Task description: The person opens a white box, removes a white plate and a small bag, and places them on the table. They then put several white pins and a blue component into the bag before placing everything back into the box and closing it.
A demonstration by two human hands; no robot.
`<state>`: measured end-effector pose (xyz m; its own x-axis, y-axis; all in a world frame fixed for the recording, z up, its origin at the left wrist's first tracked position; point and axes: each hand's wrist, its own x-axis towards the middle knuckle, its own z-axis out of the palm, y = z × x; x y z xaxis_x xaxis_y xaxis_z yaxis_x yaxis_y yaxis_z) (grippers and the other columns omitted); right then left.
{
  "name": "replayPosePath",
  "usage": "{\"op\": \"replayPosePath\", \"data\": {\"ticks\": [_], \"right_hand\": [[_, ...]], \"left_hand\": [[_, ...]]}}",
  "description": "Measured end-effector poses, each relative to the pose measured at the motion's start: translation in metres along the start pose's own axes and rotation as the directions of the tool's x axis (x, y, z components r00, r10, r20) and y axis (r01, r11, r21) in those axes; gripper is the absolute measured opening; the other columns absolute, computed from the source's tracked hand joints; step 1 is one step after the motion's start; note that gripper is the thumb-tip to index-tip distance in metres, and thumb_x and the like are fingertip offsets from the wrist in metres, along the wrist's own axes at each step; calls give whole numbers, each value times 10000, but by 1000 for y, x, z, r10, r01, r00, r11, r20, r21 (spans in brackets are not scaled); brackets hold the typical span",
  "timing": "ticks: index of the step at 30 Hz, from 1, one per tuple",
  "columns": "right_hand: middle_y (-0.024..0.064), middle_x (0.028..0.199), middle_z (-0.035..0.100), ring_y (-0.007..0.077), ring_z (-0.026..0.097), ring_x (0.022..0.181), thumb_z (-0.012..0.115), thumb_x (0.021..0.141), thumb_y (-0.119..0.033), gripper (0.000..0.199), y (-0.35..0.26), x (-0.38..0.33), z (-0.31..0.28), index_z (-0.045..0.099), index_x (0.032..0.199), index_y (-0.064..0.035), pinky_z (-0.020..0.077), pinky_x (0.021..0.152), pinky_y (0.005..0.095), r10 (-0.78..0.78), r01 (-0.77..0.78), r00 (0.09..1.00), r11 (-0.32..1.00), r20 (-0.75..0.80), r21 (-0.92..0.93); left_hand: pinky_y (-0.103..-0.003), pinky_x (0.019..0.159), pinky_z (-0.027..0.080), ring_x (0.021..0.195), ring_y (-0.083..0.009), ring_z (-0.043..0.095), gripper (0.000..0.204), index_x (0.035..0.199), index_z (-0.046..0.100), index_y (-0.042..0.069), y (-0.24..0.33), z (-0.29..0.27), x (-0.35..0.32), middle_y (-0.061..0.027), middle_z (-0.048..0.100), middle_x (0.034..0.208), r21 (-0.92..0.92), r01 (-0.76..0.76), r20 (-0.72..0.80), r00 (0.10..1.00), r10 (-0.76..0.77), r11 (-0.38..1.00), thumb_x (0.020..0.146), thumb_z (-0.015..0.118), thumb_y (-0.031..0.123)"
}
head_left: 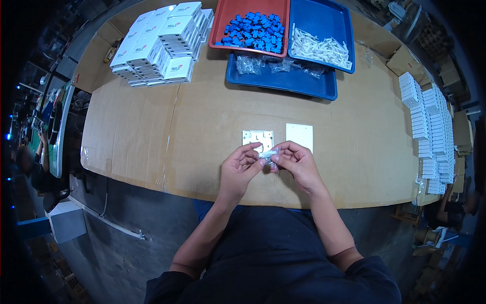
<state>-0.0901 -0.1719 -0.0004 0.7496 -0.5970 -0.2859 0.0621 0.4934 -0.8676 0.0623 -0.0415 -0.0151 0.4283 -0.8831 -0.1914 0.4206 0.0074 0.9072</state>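
Between both hands is a small clear plastic bag, its contents too small to make out. My left hand pinches the bag's left side with thumb and fingers. On its right side my right hand grips the bag between thumb and forefinger. Just beyond the hands lies an open white plastic housing with moulded parts inside, its near portion hidden by my fingers. To the right of it rests a flat white cover plate, partly behind my right hand.
A red tray of blue clips and a blue tray of white plastic pieces sit above another blue tray with clear bags. White boxes are piled far left; white housings stack at right. Cardboard covers the table.
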Motion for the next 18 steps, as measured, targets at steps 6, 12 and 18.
{"op": "replayPosePath", "data": {"ticks": [6,12,18], "right_hand": [[96,1008,741,127,727,837,725,985,-42,173,0,-1,0,670,1133,29,605,746,262,96,-91,993,994,70,-66],[104,960,750,167,755,830,731,976,-33,129,-3,1,3,690,1082,28,622,736,280,105,-106,992,994,-67,-14],[120,964,755,175,757,883,690,991,10,92,1,1,-4,683,1076,43,641,784,288,101,-99,994,992,28,-78]], "left_hand": [[-249,929,529,1067,-104,651,310,1302,607,-35,-6,-7,3,-87,666,1176,-28,-85,36,996,86,996,994,629,-62],[-282,897,554,1013,-133,667,245,1292,597,-30,4,4,2,-109,666,1176,-263,94,-45,993,-110,960,1071,555,67],[-295,827,568,870,-117,668,267,1276,616,-16,-3,-21,10,-88,683,1082,-152,366,144,927,-346,918,1086,575,166]]}}
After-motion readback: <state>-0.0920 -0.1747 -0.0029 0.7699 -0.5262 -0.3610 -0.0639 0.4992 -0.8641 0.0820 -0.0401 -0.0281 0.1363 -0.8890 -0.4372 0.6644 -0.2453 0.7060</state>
